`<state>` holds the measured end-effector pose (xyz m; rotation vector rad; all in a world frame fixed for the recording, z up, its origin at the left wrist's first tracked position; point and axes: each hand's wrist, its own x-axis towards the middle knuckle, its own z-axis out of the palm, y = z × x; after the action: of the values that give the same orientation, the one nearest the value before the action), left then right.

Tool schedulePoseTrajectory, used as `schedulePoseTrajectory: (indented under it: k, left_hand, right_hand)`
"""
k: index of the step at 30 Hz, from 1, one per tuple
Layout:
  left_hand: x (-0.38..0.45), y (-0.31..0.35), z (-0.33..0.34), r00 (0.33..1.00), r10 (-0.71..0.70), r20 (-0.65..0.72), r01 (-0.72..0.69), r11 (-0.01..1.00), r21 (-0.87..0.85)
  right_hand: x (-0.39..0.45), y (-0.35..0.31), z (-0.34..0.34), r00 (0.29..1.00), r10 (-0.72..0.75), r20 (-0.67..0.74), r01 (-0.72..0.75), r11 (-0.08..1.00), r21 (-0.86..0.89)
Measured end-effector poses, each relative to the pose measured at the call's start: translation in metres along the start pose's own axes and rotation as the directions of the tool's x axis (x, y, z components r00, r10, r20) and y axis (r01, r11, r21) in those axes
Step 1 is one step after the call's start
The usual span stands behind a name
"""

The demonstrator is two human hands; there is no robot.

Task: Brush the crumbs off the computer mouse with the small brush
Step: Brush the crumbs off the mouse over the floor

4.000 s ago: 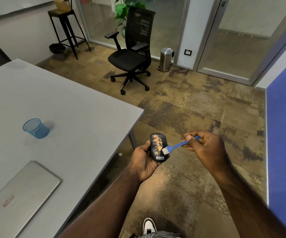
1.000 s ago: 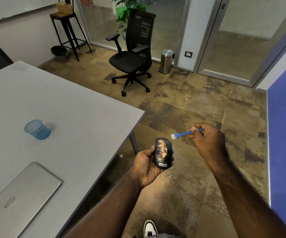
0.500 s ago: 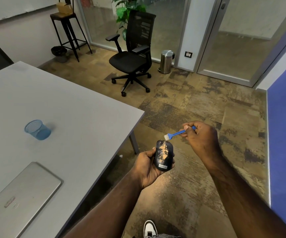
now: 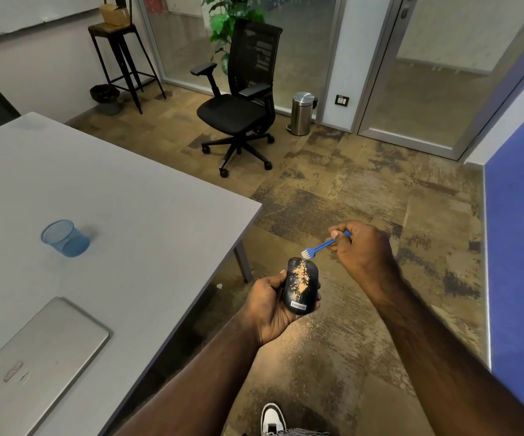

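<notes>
Left hand (image 4: 270, 306) cups the crumb-covered mouse (image 4: 301, 286) over the floor, right hand (image 4: 362, 250) pinching the brush (image 4: 320, 246). Bristles dropped back to the mouse's far end, right wrist cocked above.

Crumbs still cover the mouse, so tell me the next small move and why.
Probably draw the brush down along the mouse: its bristles sit at the far end, the crumbs streak the top, and the left hand holds it steady over the floor.
</notes>
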<state>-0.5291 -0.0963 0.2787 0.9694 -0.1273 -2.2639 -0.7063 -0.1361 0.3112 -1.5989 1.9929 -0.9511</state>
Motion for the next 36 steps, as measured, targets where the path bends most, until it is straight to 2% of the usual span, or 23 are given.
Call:
schedulePoseTrajectory:
  k: [2,5,7,9,11,13,15,18,20,22,24,27,31,33,36]
  left_hand:
    - [-0.001,-0.0001,-0.0001,1.0,-0.002,-0.002,0.002,1.0,0.002]
    - [-0.0013,0.001,-0.0001,1.0,0.011,-0.005,-0.011,1.0,0.012]
    - [-0.0011,0.0003,0.0006,1.0,0.011,-0.005,-0.011,1.0,0.016]
    - [-0.0015,-0.0011,0.0011,1.0,0.006,-0.006,-0.006,1.0,0.02]
    - [-0.002,-0.0019,0.0008,1.0,0.0,-0.009,0.0,1.0,0.017]
    - [-0.002,-0.0011,0.0001,1.0,0.004,-0.009,-0.004,1.0,0.013]
    - [-0.0019,0.0005,-0.0003,1.0,0.011,-0.007,-0.011,1.0,0.002]
    - [-0.0028,0.0001,-0.0009,1.0,0.003,-0.011,-0.003,1.0,-0.013]
    - [-0.0041,-0.0003,-0.0011,1.0,-0.005,-0.01,0.004,1.0,-0.026]
    - [-0.0048,0.0011,-0.0018,1.0,0.0,-0.008,0.0,0.999,-0.036]
    - [-0.0048,0.0028,-0.0023,1.0,0.003,-0.003,-0.003,0.999,-0.033]
    - [-0.0048,0.0029,-0.0013,1.0,-0.001,-0.008,0.001,1.0,-0.023]
    - [-0.0038,0.0052,-0.0013,1.0,0.006,-0.014,-0.006,1.0,-0.023]
    - [-0.0026,0.0073,-0.0017,1.0,0.01,-0.02,-0.01,1.0,-0.014]
    - [-0.0028,0.007,-0.0016,1.0,-0.006,-0.027,0.005,1.0,-0.021]
  right_hand:
    - [0.0019,0.0,-0.0027,1.0,0.011,-0.023,-0.011,0.999,0.035]
    - [-0.0013,-0.0046,0.0003,0.997,-0.027,0.073,0.017,0.992,0.127]
    - [-0.0024,-0.0055,0.0031,0.996,-0.031,0.087,0.026,0.998,0.059]
    - [0.0006,-0.0047,0.0022,0.999,-0.005,0.04,0.005,1.0,-0.008]
    - [0.002,-0.0038,0.0003,1.0,-0.007,0.014,0.007,1.0,0.015]
    - [-0.0002,-0.0054,-0.0003,0.999,-0.022,0.048,0.017,0.996,0.09]
    - [-0.0029,-0.0065,0.0011,0.994,-0.045,0.095,0.037,0.996,0.085]
    - [0.0004,-0.0041,0.0001,0.999,-0.027,0.023,0.028,0.999,-0.033]
    - [0.0032,-0.0032,-0.0024,0.999,-0.028,-0.016,0.028,1.0,-0.01]
    - [0.003,-0.004,-0.0026,0.999,-0.051,0.02,0.05,0.998,0.035]
    - [0.0017,-0.0041,-0.0011,0.997,-0.052,0.062,0.051,0.999,0.016]
    - [0.0036,-0.0016,-0.0023,1.0,-0.026,0.008,0.026,0.999,-0.033]
    - [0.0015,-0.0051,-0.0041,0.998,-0.05,0.025,0.048,0.996,0.078]
    - [0.0004,-0.0061,-0.0027,0.997,-0.059,0.041,0.058,0.998,0.018]
    - [0.0029,-0.0044,-0.0042,0.999,-0.039,-0.035,0.037,0.999,-0.038]
